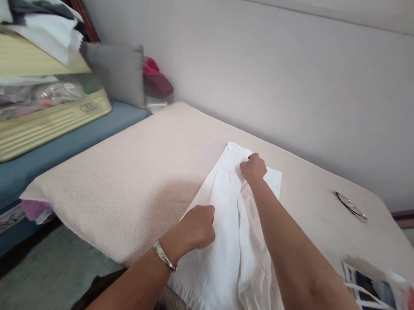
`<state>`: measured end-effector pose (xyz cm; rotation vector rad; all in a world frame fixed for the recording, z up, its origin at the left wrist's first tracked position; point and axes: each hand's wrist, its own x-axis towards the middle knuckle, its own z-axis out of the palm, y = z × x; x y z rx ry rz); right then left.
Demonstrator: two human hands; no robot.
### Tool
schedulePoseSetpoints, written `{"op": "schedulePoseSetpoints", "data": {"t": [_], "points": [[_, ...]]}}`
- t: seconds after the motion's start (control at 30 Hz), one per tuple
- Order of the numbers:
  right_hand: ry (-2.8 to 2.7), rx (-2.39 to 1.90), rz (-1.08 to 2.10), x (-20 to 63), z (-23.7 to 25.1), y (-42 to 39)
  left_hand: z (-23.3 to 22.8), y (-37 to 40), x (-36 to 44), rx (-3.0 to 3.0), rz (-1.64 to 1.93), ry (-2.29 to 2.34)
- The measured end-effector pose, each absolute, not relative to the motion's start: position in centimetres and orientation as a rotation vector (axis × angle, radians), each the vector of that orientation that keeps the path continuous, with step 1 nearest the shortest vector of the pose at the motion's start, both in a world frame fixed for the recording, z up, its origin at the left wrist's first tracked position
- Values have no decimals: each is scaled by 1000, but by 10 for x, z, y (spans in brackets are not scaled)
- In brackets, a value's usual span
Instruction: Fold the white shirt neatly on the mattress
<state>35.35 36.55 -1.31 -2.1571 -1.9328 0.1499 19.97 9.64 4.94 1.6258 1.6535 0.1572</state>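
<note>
A white garment (224, 221) with soft creases lies lengthwise on the beige bed cover, its near end running out of the bottom of the view. My right hand (254, 167) is closed on the cloth near the far end, at the right side. Lower down, my left hand (199, 227), with a silver bangle at the wrist, is curled closed on the garment's left edge. The fingers of both hands are partly hidden under the knuckles. What kind of garment it is I cannot tell.
A textured beige cover (120, 192) spreads over the bed, against a grey wall (268, 74). Eyeglasses (351, 207) lie at the right; a bag with white handles (373, 296) is nearer. Beyond the left edge are a grey cushion (117, 72) and a yellow case (47, 126) with packed items.
</note>
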Motion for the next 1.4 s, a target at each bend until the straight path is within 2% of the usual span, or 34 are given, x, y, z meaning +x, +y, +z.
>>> {"op": "schedulePoseSetpoints", "data": {"t": [0.27, 0.37, 0.5, 0.6, 0.73, 0.8, 0.97, 1.1, 1.23, 1.4], "points": [[-2206, -1987, 27, 324, -25, 351, 54, 92, 209, 1814, -155, 1603], [-2366, -1912, 109, 311, -38, 351, 53, 93, 212, 1844, -236, 1567], [-2497, -1939, 286, 311, -40, 358, 49, 99, 198, 1886, -213, 1537], [-2573, -1890, 350, 315, -21, 348, 48, 106, 175, 1835, -76, 1751], [-2641, -1687, 252, 317, -10, 273, 50, 109, 150, 1688, 111, 2111], [-2679, -1420, 111, 318, -21, 219, 51, 108, 146, 1666, 145, 2175], [-2835, -1190, 348, 324, -41, 137, 52, 107, 148, 1693, 165, 2159], [-2722, -1112, 648, 355, -4, 112, 55, 106, 148, 1749, 86, 2094], [-2506, -1207, 749, 423, 38, 78, 58, 104, 148, 1805, -83, 2023], [-2128, -1537, 805, 493, 38, 51, 55, 104, 154, 1773, -316, 1886]]}}
